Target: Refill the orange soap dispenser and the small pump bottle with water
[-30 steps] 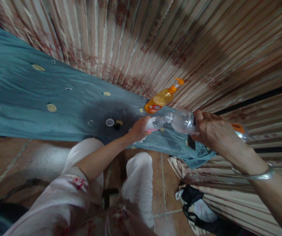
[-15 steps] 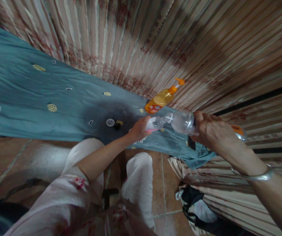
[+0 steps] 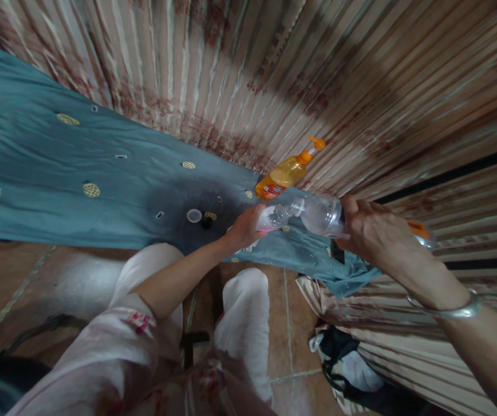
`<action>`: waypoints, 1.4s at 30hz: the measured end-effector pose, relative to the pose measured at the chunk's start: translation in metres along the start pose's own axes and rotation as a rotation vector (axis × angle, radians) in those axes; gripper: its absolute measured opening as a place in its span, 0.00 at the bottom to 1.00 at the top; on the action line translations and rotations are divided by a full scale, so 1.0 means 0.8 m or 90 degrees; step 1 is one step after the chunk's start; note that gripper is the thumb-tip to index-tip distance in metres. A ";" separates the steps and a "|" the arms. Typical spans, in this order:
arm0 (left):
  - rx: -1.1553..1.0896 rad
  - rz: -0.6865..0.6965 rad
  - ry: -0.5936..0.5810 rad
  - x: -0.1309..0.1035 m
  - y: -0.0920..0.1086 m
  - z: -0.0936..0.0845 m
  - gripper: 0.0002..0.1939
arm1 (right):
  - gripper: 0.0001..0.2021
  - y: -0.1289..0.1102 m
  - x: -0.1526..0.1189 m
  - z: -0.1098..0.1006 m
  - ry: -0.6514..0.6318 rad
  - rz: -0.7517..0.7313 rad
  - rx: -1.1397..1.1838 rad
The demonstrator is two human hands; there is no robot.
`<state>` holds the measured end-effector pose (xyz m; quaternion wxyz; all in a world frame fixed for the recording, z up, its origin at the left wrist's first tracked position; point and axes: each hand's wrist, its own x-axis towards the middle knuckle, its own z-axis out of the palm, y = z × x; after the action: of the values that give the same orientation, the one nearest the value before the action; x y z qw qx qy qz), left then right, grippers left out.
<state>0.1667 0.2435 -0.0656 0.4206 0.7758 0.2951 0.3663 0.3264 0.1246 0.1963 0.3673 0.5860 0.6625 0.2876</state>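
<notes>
My left hand (image 3: 245,227) is closed round a small clear bottle (image 3: 279,215) with a white and pink label. A larger clear bottle (image 3: 322,215) with an orange part at its far end lies tilted in my right hand (image 3: 372,231), whose fingers wrap round it. The two bottle mouths meet, or nearly so, between my hands. Just beyond them stands a pump bottle (image 3: 283,177) of yellow liquid with an orange pump. To the left, a clear round lid or cup (image 3: 194,216) rests beside a small black object (image 3: 206,222).
A teal cloth (image 3: 118,173) with yellow prints covers the long surface. Pleated curtains (image 3: 213,75) rise behind and to the right. A dark flat object (image 3: 337,252) lies beneath my right hand. Black and white fabric (image 3: 352,358) is at the lower right.
</notes>
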 end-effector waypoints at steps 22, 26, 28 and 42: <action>0.003 0.001 0.012 -0.001 0.002 -0.001 0.34 | 0.21 -0.005 0.001 -0.016 -0.046 0.014 -0.019; -0.007 0.011 0.016 -0.001 -0.001 0.000 0.33 | 0.20 -0.007 0.002 -0.026 -0.085 0.019 -0.015; -0.004 0.012 0.018 -0.001 -0.002 0.000 0.33 | 0.18 -0.007 0.002 -0.028 -0.095 0.025 -0.015; 0.023 -0.007 0.017 -0.003 -0.001 -0.010 0.31 | 0.22 -0.013 0.004 -0.020 -0.044 0.028 0.004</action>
<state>0.1587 0.2457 -0.0637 0.4043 0.7769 0.3114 0.3688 0.3071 0.1273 0.1962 0.3819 0.6113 0.6371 0.2732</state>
